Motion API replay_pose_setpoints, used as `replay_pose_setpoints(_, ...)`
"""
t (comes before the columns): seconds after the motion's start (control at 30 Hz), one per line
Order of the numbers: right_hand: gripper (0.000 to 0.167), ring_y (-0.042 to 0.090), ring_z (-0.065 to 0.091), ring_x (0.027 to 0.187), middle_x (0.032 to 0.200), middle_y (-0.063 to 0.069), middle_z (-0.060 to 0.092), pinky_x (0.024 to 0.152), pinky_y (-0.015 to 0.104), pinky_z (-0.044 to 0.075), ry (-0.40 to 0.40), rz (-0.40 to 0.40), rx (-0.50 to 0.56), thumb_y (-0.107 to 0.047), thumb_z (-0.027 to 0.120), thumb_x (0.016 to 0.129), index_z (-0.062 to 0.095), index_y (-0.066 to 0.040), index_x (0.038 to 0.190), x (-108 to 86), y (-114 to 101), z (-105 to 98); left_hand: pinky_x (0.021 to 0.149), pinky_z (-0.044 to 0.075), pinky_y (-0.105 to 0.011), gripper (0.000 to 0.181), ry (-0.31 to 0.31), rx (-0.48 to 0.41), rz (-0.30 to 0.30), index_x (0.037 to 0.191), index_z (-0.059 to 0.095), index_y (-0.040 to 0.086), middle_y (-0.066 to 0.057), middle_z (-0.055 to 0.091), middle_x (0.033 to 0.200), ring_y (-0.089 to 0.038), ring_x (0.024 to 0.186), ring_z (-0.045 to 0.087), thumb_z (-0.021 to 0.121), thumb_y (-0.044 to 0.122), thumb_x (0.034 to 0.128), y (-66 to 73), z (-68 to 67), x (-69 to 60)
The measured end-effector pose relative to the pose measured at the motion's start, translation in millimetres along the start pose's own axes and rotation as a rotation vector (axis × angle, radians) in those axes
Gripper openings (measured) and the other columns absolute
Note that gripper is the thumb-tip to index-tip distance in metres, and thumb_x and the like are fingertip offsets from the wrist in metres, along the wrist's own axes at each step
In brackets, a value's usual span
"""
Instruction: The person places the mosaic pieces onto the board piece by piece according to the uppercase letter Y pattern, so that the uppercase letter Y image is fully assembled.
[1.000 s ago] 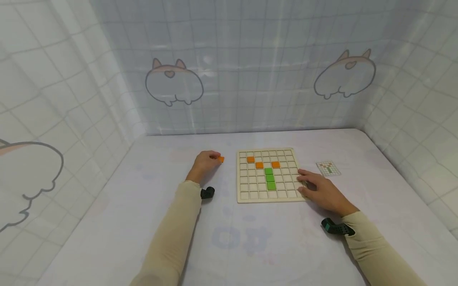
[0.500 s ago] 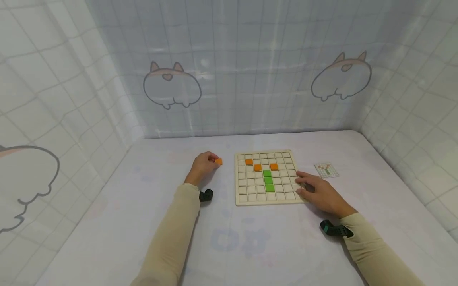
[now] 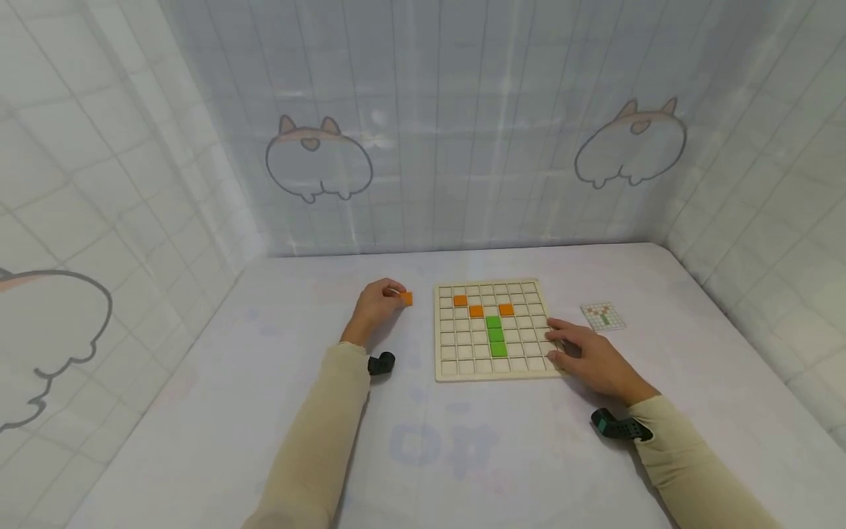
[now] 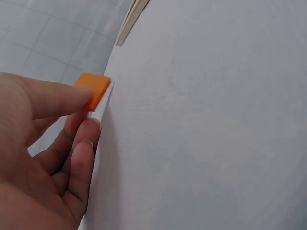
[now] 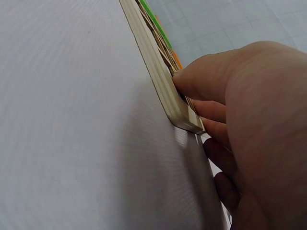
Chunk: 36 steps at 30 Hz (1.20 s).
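Observation:
My left hand pinches an orange square tile between thumb and fingers, off the left side of the board. In the left wrist view the tile stands out from the thumb tip, with the other fingers loosely bent below. A pale wooden grid board lies flat on the table. Set in its cells are several orange tiles and a column of green tiles. My right hand rests on the board's right edge, thumb and fingertips touching its rim in the right wrist view.
A small pattern card with a printed grid lies to the right of the board. White cloth covers the table. Patterned curtain walls stand behind and at both sides.
The orange tile turns slightly in my left fingers, the hand staying nearly in place. My right hand keeps its spot on the board. The head view shifts a little.

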State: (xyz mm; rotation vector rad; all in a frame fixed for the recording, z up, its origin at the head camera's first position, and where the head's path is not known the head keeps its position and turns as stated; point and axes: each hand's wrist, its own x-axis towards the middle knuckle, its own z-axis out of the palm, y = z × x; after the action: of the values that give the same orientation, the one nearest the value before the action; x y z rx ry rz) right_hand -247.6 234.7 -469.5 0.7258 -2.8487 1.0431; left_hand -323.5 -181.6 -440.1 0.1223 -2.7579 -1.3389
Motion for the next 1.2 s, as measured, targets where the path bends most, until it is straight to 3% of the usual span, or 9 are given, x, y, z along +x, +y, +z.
replay_pose_setpoints(0.1, 0.046, 0.037, 0.033, 0.144, 0.156, 0.010, 0.041, 0.112, 0.057, 0.029, 0.000, 0.001, 0.000, -0.029, 0.065, 0.100, 0.059, -0.005, 0.138, -1.5, 0, 1, 0.088, 0.047, -0.039, 0.021, 0.041, -0.064, -0.020, 0.112, 0.070, 0.011, -0.009, 0.063, 0.108, -0.026, 0.100, 0.055, 0.065, 0.010, 0.0914, 0.2, 2.7, -0.2)
replay_pose_setpoints(0.23, 0.045, 0.038, 0.035, 0.142, 0.155, 0.011, 0.042, 0.111, 0.057, 0.030, 0.024, -0.017, -0.006, -0.029, 0.065, 0.100, 0.059, -0.004, 0.137, -2.2, -2, 0, 0.085, 0.051, -0.035, 0.023, 0.101, -0.165, 0.001, 0.113, 0.071, 0.009, -0.009, 0.065, 0.107, -0.023, 0.097, 0.060, 0.062, 0.008, 0.0920, 7.8, 8.7, 2.1)
replay_pose_setpoints(0.33, 0.045, 0.039, 0.035, 0.142, 0.155, 0.012, 0.042, 0.111, 0.058, 0.030, 0.028, -0.021, -0.001, -0.029, 0.065, 0.100, 0.060, -0.003, 0.136, -2.4, -3, -1, 0.083, 0.053, -0.033, 0.022, 0.100, -0.259, 0.023, 0.114, 0.070, 0.006, -0.010, 0.065, 0.108, -0.022, 0.094, 0.064, 0.062, 0.007, 0.0933, 16.8, 15.5, 3.4)
replay_pose_setpoints(0.73, 0.046, 0.038, 0.033, 0.144, 0.156, 0.010, 0.041, 0.111, 0.058, 0.029, 0.004, 0.003, -0.003, -0.031, 0.064, 0.100, 0.059, -0.005, 0.137, -2.4, -1, -1, 0.079, 0.057, -0.029, 0.023, -0.059, -0.470, 0.015, 0.120, 0.068, 0.002, -0.012, 0.067, 0.106, -0.018, 0.087, 0.069, 0.064, 0.007, 0.0975, 42.0, 47.8, 0.6)
replay_pose_setpoints(0.87, 0.046, 0.040, 0.034, 0.142, 0.154, 0.013, 0.043, 0.110, 0.059, 0.029, 0.017, -0.017, -0.016, -0.031, 0.065, 0.100, 0.060, -0.004, 0.136, -3.1, 0, -1, 0.085, 0.056, -0.032, 0.029, -0.127, -0.545, 0.034, 0.126, 0.065, -0.001, -0.014, 0.065, 0.111, -0.021, 0.093, 0.069, 0.063, 0.003, 0.0974, 53.3, 54.3, -3.4)
replay_pose_setpoints(1.03, 0.047, 0.040, 0.034, 0.143, 0.154, 0.012, 0.043, 0.110, 0.059, 0.030, 0.015, -0.019, -0.006, -0.032, 0.065, 0.099, 0.059, -0.005, 0.138, -3.5, 2, -2, 0.091, 0.054, -0.037, 0.037, -0.193, -0.568, 0.050, 0.132, 0.062, -0.002, -0.014, 0.063, 0.115, -0.026, 0.100, 0.069, 0.064, 0.001, 0.0954, 67.6, 65.0, -6.8)
replay_pose_setpoints(1.2, 0.046, 0.039, 0.035, 0.142, 0.154, 0.012, 0.044, 0.110, 0.059, 0.030, 0.023, -0.033, 0.008, -0.031, 0.066, 0.099, 0.060, -0.005, 0.137, -1.4, 1, 0, 0.090, 0.055, -0.033, 0.039, -0.259, -0.565, 0.056, 0.136, 0.058, -0.004, -0.016, 0.062, 0.118, -0.025, 0.101, 0.069, 0.062, -0.002, 0.0964, 76.3, 75.5, -9.1)
